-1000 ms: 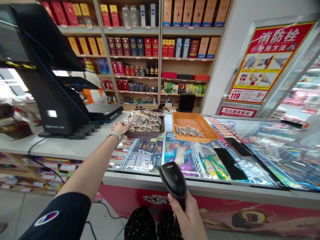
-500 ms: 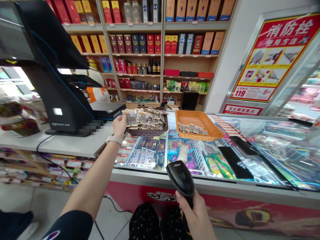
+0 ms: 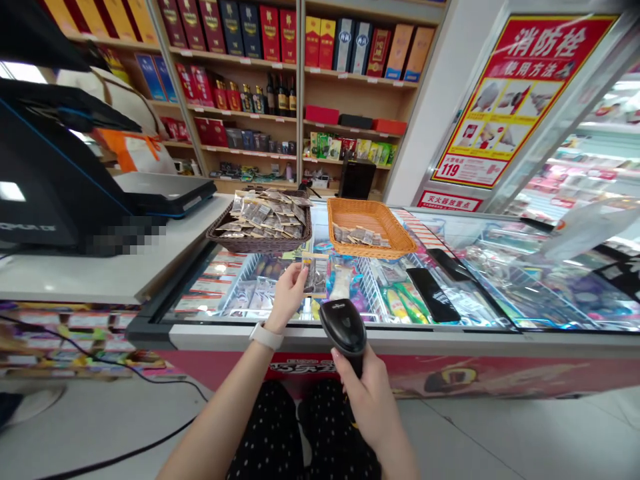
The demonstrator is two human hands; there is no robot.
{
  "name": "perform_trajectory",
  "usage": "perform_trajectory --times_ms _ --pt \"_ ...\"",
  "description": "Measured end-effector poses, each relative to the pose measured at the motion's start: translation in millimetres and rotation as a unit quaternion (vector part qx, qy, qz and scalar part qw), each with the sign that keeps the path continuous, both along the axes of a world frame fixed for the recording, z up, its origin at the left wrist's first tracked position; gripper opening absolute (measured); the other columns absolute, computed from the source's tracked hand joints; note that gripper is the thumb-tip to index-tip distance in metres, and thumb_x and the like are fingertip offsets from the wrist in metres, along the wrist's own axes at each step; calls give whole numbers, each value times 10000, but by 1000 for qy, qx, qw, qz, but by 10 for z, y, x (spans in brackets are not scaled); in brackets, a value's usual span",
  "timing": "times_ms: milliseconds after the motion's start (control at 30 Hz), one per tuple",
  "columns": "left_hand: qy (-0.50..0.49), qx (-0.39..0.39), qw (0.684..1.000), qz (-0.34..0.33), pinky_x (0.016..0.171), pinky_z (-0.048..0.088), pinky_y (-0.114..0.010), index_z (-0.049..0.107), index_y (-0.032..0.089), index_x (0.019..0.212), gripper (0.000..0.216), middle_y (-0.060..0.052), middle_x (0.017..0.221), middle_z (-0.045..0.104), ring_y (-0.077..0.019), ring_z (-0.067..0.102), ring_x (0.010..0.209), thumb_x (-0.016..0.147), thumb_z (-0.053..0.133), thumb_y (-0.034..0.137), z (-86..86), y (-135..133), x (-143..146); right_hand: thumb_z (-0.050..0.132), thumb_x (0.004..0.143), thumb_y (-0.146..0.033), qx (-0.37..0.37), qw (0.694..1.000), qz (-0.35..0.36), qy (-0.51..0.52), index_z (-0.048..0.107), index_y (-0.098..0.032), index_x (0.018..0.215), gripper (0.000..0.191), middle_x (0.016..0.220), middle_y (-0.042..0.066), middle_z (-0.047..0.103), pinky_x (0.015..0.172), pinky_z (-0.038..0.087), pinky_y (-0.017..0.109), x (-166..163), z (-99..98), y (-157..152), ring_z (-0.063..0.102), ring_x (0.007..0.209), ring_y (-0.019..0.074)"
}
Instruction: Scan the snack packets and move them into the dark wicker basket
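Between thumb and fingers, my left hand [image 3: 289, 293] pinches a small clear packet [image 3: 316, 273] with a pale top strip, held above the glass of the freezer. My right hand [image 3: 367, 393] is wrapped round the handle of a black barcode scanner [image 3: 344, 327], its head just below and right of the packet. Behind them a dark brown wicker basket [image 3: 240, 244] holds a heap of similar packets. To its right, an orange wicker basket [image 3: 373, 215] has a small group of packets at its front.
The chest freezer [image 3: 215, 337] has a sliding glass top, with two dark phones [image 3: 433, 295] lying on it at right. A black counter machine with a weighing plate [image 3: 167, 190] stands at left. Shelves [image 3: 235, 57] of boxes and bottles fill the back. A black cable [image 3: 150, 443] crosses the floor.
My left hand has come away from the dark basket, moving right and nearer with a packet in it. The scanner stays in my right hand. My view has tilted down and turned right.
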State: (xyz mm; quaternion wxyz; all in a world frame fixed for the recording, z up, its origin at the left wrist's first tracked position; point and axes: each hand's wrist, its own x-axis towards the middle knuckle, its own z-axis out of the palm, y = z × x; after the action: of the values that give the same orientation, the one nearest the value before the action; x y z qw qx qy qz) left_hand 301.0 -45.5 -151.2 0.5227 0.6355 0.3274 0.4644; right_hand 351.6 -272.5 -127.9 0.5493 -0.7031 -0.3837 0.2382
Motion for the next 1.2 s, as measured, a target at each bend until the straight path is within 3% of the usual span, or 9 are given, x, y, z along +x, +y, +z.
perform_trajectory --times_ms 200,467,633,900,1200 --pt "-21 -24 998 55 680 462 -246 645 208 930 250 1 724 617 -173 602 728 898 673 454 -173 21 -80 545 964 -593 -29 999 22 -1 720 -151 1103 495 684 46 724 610 512 301 -37 -41 68 731 694 275" --pt "-18 -53 997 45 618 469 -235 664 209 1015 257 3 700 612 -169 613 694 921 672 448 -174 -56 -82 536 980 -554 -25 999 27 -20 720 -151 1136 470 688 58 733 663 525 314 -127 -53 153 760 790 303" --pt "-25 -75 996 33 621 492 -232 661 219 1083 276 -11 747 658 -172 647 732 928 673 448 -146 -85 -97 546 974 -558 -9 1000 16 -8 723 -162 1125 459 691 57 743 602 532 298 -146 -56 147 766 754 292" --pt "-40 -80 995 36 584 484 -230 654 215 1026 285 8 672 614 -156 614 650 900 701 466 -141 -96 -94 507 986 -589 -32 999 37 5 695 -141 1163 517 747 78 751 598 516 310 -141 -14 113 740 698 280" --pt "-44 -71 996 35 577 481 -220 630 211 1036 321 10 667 638 -151 633 637 887 704 487 -173 -70 -81 539 985 -559 -7 1000 21 13 704 -144 1138 472 831 105 780 632 525 303 -141 -29 108 760 837 295"
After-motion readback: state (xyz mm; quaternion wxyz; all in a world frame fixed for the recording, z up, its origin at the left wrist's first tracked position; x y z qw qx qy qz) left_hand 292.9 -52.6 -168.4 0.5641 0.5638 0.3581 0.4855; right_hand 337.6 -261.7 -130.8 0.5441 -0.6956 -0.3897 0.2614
